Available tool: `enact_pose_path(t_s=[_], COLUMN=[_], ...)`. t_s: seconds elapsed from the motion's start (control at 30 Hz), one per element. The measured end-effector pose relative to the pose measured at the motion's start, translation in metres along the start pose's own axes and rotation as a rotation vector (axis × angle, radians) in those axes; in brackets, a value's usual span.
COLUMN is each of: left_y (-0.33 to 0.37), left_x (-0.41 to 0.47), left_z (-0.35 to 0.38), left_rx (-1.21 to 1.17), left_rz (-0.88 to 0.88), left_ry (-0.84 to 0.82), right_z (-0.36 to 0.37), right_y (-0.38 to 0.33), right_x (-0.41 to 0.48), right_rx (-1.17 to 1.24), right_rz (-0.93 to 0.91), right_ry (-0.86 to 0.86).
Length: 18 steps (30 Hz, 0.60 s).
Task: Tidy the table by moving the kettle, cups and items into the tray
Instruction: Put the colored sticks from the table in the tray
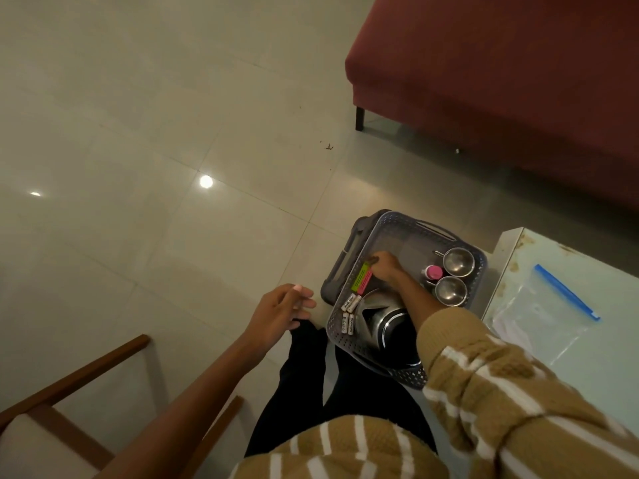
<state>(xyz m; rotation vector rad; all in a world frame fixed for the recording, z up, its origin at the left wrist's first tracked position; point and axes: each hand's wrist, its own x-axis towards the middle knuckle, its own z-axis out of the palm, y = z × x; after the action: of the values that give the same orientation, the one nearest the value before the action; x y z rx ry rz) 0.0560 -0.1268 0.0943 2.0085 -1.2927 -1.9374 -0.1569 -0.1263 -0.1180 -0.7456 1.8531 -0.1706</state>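
As right grip [385, 267] holds box [361, 281], inside tray [397, 219]

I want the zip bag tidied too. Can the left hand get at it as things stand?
Probably not easily. The left hand hangs left of the tray; the bag lies on the table right of it, and the right arm reaches across the tray between them. The right hand looks better placed.

Perforated grey plastic tray [349, 344] – shiny metal cups [458, 261] and kettle [380, 314] – glossy floor tiles [138, 167].
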Motion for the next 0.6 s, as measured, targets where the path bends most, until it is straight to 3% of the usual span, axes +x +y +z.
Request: enact_pose_path(t_s=[0.33, 0.5, 0.6], left_y=[-0.002, 0.000, 0.000], left_x=[-0.001, 0.000, -0.002], left_z=[0.000, 0.004, 0.009], left_rx=[0.022, 0.021, 0.042], left_rz=[0.002, 0.004, 0.011], left_ry=[-0.001, -0.014, -0.024], right_z=[0.001, -0.002, -0.011], right_y=[0.007, 0.001, -0.003], right_x=[-0.001, -0.009, -0.021], right_rx=[0.000, 0.011, 0.082], right_rz=[0.054, 0.017, -0.010], right_ry=[0.016, -0.088, -0.019])
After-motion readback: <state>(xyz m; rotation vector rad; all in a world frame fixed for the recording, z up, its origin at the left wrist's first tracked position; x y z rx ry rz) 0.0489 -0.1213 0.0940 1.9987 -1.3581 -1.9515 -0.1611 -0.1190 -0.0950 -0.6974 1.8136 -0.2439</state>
